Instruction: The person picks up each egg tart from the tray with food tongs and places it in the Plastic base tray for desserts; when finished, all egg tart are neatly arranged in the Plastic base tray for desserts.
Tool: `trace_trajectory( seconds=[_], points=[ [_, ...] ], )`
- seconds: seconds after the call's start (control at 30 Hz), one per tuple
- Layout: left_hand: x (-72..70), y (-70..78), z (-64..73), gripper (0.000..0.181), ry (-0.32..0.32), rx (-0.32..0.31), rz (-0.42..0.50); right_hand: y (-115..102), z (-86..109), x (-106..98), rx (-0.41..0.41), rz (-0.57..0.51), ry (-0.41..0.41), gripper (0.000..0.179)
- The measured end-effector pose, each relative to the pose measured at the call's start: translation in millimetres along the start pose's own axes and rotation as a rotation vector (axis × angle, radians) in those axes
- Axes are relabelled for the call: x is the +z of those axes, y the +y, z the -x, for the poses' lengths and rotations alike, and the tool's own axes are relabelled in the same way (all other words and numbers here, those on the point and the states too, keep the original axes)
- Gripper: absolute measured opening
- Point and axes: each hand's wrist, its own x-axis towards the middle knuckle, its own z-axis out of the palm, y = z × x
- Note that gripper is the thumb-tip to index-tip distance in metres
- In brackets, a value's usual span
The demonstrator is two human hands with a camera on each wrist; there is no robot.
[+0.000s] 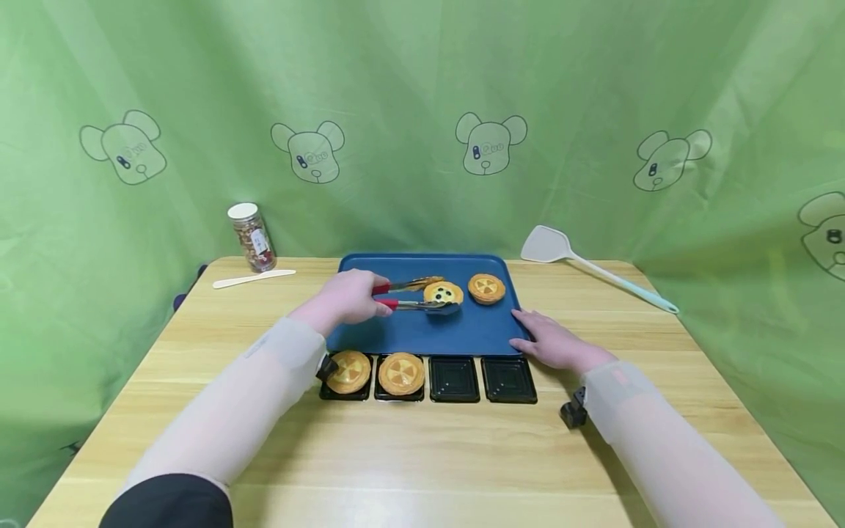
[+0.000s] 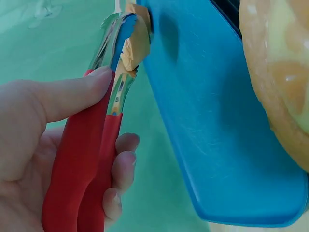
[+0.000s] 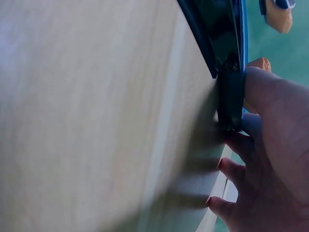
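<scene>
My left hand [image 1: 353, 295] grips red-handled kitchen tongs [image 2: 82, 159], thumb on one arm and fingers curled round the other. Between the tongs' tips is an egg tart with dark dots [image 1: 444, 292], over the blue tray [image 1: 396, 334]; I cannot tell whether it touches the tray. Another tart with a wedge-patterned top [image 1: 486, 288] lies on the tray's right part. At the tray's right edge rests my right hand [image 1: 551, 341], its thumb over the rim and its other fingers spread along the outside, as the right wrist view shows.
In front of the tray stand black plastic trays in a row: the left two bear tarts [image 1: 349, 372], while the right two, such as this black tray [image 1: 454, 379], hold nothing. A white turner [image 1: 574, 257], a nut jar [image 1: 254, 238] and a pale knife [image 1: 254, 279] lie farther back.
</scene>
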Motion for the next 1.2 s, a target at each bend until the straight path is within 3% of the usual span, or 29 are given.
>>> trace_trajectory(
  seconds=[0.63, 0.97, 1.2],
  points=[
    [-10.7, 29.0, 59.4, 0.063, -0.064, 0.148, -0.074, 0.5, -2.3, -1.8, -0.012, -0.003, 0.008, 0.071],
    [0.0, 30.3, 73.1, 0.060, -0.110, 0.177, -0.084, -0.3, 1.0, -0.3, -0.052, -0.004, 0.044, 0.070],
    [7.2, 27.6, 76.7, 0.060, -0.133, 0.181, -0.079, 1.6, -1.2, 1.3, -0.033, 0.007, 0.017, 0.071]
  ],
)
